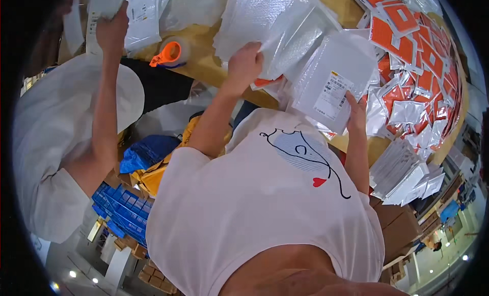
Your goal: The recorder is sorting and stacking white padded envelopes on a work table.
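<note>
My left hand grips the edge of a clear bubble-wrap bag lying on the wooden table. My right hand holds a white padded mailer by its lower corner; the mailer has a printed label and is tilted above the table edge. An orange-and-white packet peeks out under the bubble bag, between my two hands. My white T-shirt fills the lower middle of the view.
Several orange packets and silvery bags cover the table's right side. Stacked white envelopes sit lower right. An orange tape dispenser stands left. Another person's hand touches white packages. Blue boxes lie below.
</note>
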Motion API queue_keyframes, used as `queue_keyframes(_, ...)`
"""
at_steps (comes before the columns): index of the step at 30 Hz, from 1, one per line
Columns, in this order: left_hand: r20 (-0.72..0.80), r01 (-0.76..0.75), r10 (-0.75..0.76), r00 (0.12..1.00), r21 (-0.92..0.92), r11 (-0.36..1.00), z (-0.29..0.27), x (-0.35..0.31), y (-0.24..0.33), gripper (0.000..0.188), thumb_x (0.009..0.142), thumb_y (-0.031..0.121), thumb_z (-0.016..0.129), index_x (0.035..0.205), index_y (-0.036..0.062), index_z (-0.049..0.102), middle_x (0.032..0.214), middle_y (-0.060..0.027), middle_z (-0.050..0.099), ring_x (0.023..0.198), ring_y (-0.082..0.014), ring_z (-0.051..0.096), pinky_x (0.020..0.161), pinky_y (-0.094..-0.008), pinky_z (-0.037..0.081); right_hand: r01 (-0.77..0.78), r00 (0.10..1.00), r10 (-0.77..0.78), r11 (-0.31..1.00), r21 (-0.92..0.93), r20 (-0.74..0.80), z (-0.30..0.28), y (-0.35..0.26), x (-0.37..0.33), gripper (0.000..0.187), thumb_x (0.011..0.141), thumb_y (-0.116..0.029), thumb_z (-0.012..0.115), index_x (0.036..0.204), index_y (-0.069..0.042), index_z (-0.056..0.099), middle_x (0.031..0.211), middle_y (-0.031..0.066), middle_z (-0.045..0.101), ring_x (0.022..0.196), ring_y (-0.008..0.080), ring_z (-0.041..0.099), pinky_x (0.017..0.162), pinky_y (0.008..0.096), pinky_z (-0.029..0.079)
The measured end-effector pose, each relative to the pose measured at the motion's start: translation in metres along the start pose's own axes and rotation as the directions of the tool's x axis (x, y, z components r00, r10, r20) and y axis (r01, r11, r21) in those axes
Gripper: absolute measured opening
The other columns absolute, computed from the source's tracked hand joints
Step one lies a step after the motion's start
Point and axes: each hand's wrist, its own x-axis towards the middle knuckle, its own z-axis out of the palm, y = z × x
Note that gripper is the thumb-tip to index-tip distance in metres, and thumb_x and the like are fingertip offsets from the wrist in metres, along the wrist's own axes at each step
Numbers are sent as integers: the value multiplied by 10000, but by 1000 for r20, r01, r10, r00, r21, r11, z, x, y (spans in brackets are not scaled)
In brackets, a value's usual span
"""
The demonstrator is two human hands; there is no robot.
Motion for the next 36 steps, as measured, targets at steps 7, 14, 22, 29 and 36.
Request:
queue_keyframes(7,173,369,-374,911,-747,553,-108,5,58,237,865,94,560,1068,-14,616,896,-94,647,773,-136,578,677,-235,463,60,998,-62,995,77,20,4,-6,-6,355,856,-124,620,1165,34,546,1035,162,645,859,236,651,751,292,526)
queue_keyframes(14,592,622,-192,783,-750,225,-12,-33,50,237,877,96,560,1045,-61,613,905,-80,642,767,-132,565,645,-234,490,21,997,-25,998,64,66,-10,10,6,345,890,-170,583,1160,43,548,1052,157,636,918,231,627,800,298,500)
queue_keyframes(22,772,779,-226,594,-483,399,28,-49,69,248,882,126,551,1049,-49,606,884,-95,637,748,-149,571,604,-226,501,-80,989,89,993,81,-116,6,0,-8,468,893,-278,603,1189,75,520,1080,186,616,951,238,604,823,300,483)
queue_keyframes(29,779,764,-208,591,-458,454,28,-50,73,311,867,189,577,1079,-39,589,903,-139,633,728,-220,595,648,-293,514,-69,996,78,977,202,-38,7,5,-5,453,888,-258,607,1174,83,523,1048,177,626,918,227,615,807,275,488)
queue_keyframes(36,-94,-292,283,954,-102,951,18,-21,45,408,815,307,610,1059,-17,571,1020,-182,617,883,-377,580,772,-400,488,28,999,-29,999,40,30,-2,16,0,398,851,-177,639,1147,68,535,1020,168,631,882,221,621,788,268,495)
